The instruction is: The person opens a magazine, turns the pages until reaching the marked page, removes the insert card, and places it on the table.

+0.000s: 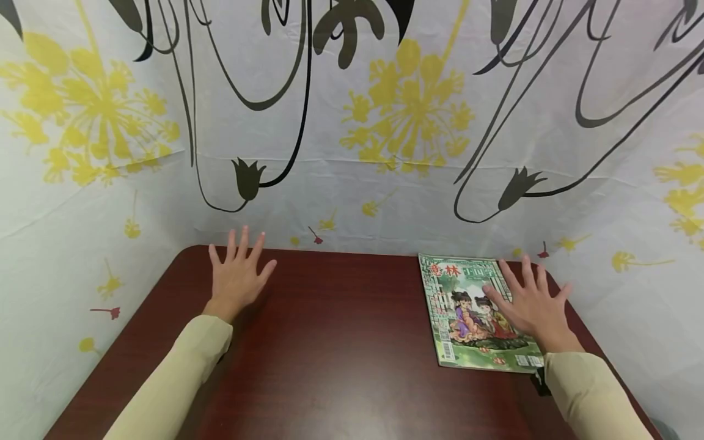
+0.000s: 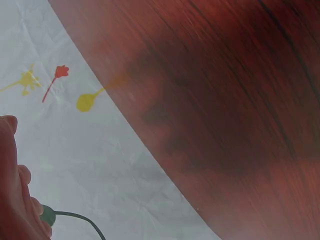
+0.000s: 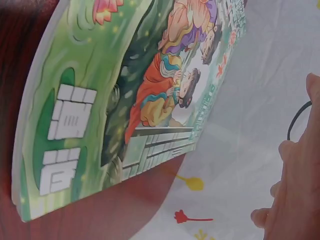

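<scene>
A magazine [image 1: 467, 318] with a green illustrated cover lies flat at the far right of the dark red table [image 1: 330, 318]. My right hand [image 1: 530, 305], fingers spread, hovers over the magazine's right side and hides part of its cover. In the right wrist view the magazine [image 3: 115, 100] lies apart from the right hand [image 3: 295, 185]. My left hand [image 1: 236, 275] is spread above the table's far left part and holds nothing. Its shadow falls on the wood in the left wrist view, where the left hand [image 2: 12, 185] shows at the edge.
White cloth [image 1: 330, 134] printed with yellow flowers and grey stems hangs behind the table and along both sides. The table's far corners are rounded and stand close to the cloth. A dark band [image 1: 541, 382] shows at the right wrist.
</scene>
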Motion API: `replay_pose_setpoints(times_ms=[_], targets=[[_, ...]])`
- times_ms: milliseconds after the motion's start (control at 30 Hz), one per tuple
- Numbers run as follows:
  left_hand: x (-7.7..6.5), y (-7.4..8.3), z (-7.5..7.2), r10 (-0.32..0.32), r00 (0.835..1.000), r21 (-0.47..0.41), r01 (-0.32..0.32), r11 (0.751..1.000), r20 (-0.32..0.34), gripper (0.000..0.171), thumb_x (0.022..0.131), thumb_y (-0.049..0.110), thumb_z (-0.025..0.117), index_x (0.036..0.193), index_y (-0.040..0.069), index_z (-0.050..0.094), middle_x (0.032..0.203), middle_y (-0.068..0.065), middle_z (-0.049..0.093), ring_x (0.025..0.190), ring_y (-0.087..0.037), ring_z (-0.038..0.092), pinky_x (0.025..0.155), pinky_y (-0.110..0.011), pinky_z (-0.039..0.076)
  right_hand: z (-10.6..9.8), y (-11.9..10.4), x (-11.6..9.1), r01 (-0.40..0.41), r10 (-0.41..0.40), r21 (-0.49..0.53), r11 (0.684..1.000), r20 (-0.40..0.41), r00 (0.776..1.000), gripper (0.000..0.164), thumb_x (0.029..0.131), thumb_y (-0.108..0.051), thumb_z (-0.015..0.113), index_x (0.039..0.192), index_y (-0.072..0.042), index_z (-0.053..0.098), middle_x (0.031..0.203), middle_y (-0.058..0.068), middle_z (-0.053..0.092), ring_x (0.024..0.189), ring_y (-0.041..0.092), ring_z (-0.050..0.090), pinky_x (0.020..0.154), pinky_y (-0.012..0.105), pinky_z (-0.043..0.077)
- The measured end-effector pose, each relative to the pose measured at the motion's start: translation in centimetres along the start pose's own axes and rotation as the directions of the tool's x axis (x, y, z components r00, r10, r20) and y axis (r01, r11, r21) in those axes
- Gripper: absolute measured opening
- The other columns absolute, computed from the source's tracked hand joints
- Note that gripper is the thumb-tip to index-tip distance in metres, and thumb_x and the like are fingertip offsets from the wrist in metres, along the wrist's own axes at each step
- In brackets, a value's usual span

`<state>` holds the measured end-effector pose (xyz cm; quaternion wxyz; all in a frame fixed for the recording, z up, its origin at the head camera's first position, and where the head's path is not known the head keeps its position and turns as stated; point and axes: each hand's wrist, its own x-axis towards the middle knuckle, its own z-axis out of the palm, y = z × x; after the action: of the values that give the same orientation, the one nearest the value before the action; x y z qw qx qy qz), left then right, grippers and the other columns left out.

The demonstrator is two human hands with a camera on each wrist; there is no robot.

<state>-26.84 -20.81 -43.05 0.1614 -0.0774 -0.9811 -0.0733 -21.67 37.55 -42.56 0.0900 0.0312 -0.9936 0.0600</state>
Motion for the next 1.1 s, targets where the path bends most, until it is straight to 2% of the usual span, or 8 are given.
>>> replay_pose_setpoints(times_ms=[233,400,633,867,1100], targets=[[-0.2,1.1,0.1,0.008,1.000,-0.015,-0.008,1.000,0.006,0.074,0.100,0.057,0.042,0.159,0.016,0.024,0.165,-0.019,0.011,0.150,-0.042,0.004,0.110,-0.072,-0.001,0.6,0.1,-0.3,-0.004,0.002,0.024,1.000,0.079,0.997,0.082,0.099,-0.064,0.034,0.161,-0.016,0.008,0.160,0.032,-0.006,0.139,0.063,0.012,0.093,0.085,-0.011],[-0.3,1.9,0.6,0.016,0.999,-0.038,-0.015,0.999,0.028,0.074,0.100,0.058,0.042,0.160,0.018,0.022,0.165,-0.017,0.010,0.151,-0.041,0.002,0.111,-0.071,-0.002,1.0,0.3,-0.3,-0.014,0.009,0.038,0.999,0.117,0.993,0.083,0.099,-0.065,0.033,0.161,-0.018,0.003,0.159,0.034,-0.004,0.136,0.064,0.017,0.094,0.085,-0.007],[-0.5,3.4,1.4,0.047,0.997,-0.083,-0.042,0.996,0.060,0.075,0.099,0.060,0.040,0.160,0.020,0.022,0.166,-0.015,0.009,0.151,-0.040,0.003,0.110,-0.072,-0.001,1.9,0.8,-0.9,-0.042,0.023,0.076,0.996,0.233,0.972,0.085,0.099,-0.066,0.029,0.160,-0.016,-0.001,0.159,0.033,-0.010,0.136,0.063,0.019,0.092,0.086,-0.005],[-0.8,4.6,2.2,0.073,0.994,-0.105,-0.064,0.992,0.077,0.073,0.099,0.059,0.041,0.160,0.022,0.023,0.166,-0.015,0.010,0.151,-0.039,0.002,0.111,-0.072,0.000,2.7,1.1,-1.1,-0.038,0.016,0.077,0.996,0.266,0.964,0.087,0.098,-0.067,0.032,0.160,-0.011,0.008,0.158,0.035,-0.005,0.133,0.065,0.022,0.092,0.086,-0.003],[-1.2,5.9,2.5,0.084,0.991,-0.114,-0.072,0.991,0.101,0.072,0.100,0.059,0.041,0.159,0.022,0.024,0.166,-0.014,0.012,0.151,-0.039,0.006,0.111,-0.072,0.001,3.4,1.0,-1.2,-0.007,-0.012,0.065,0.998,0.278,0.961,0.085,0.099,-0.066,0.033,0.160,-0.011,0.012,0.158,0.036,0.003,0.132,0.065,0.026,0.092,0.087,-0.001]])
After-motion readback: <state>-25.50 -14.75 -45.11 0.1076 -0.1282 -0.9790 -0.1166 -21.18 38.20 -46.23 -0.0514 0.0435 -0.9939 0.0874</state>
